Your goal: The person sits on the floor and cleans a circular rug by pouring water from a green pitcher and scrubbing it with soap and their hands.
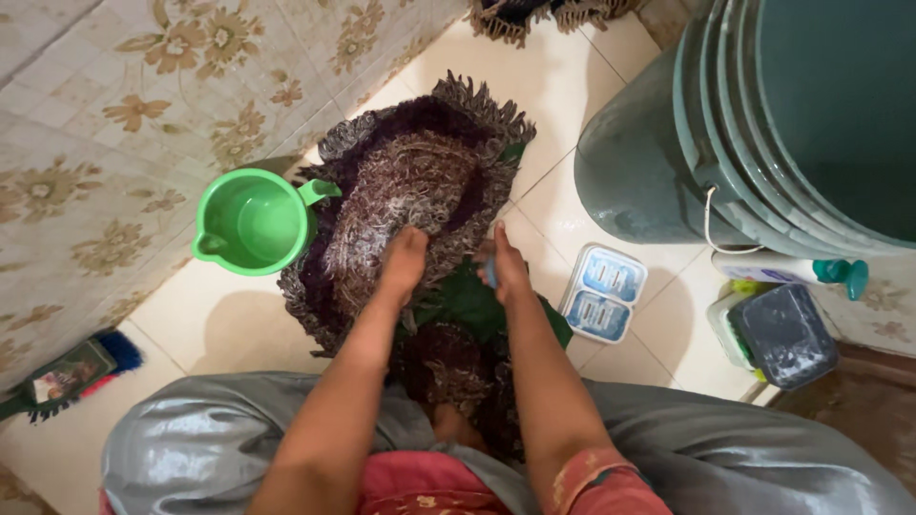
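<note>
I see a bathroom floor (572, 86) of pale tiles, and a wall with brown flowers on it. From the head camera I look straight down past my knees in grey cloth.

A dark purple fringed rug (410, 181) lies on the floor in front of me, white with soap foam in the middle. My left hand (405, 259) presses down on the soapy part, fingers curled into the wet pile, gripping the rug. My right hand (504, 267) is just beside it, closed around a small blue thing, maybe a soap bar or scrubber (489, 274); I cannot tell which.

A green jug (253, 221) stands touching the rug's left edge. A big grey-green tub (658, 162) is at the right, with a blue soap tray (603, 293) near it.

I think I am in the scrubbing step. The next move needs a firm hold on the rug while the right hand rubs over the foam.
</note>
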